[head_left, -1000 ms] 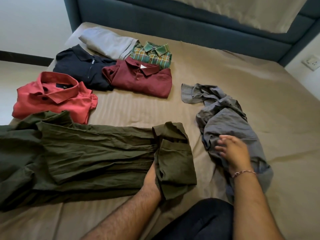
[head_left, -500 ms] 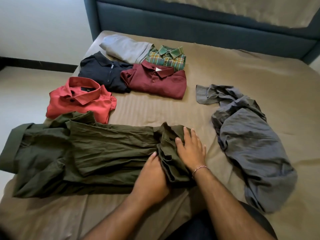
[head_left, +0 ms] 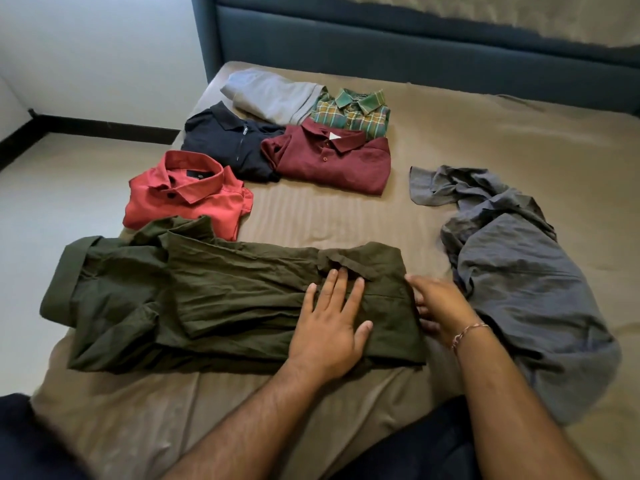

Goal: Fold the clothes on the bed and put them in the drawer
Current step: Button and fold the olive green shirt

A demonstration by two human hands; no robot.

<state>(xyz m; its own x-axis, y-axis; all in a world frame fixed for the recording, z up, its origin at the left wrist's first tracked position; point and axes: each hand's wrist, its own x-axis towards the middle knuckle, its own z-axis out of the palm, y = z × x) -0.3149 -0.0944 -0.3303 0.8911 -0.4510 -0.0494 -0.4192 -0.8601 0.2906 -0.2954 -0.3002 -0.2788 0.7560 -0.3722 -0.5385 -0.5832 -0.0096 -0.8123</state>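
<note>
Bedroom, bed (head_left: 485, 140) with upholstered headboard (head_left: 381, 53), folded shirts (head_left: 329, 157)

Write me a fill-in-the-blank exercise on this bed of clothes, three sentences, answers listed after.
1. The left hand presses flat on the ______ shirt.
2. The crumpled, unfolded garment at the right of the bed is ______ in colour.
3. The plaid shirt lies just behind the folded ______ polo.

Missing words: olive green; grey; maroon

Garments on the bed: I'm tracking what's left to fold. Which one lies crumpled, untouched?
The grey shirt, bunched at the right; the others are folded or under the hands.
</note>
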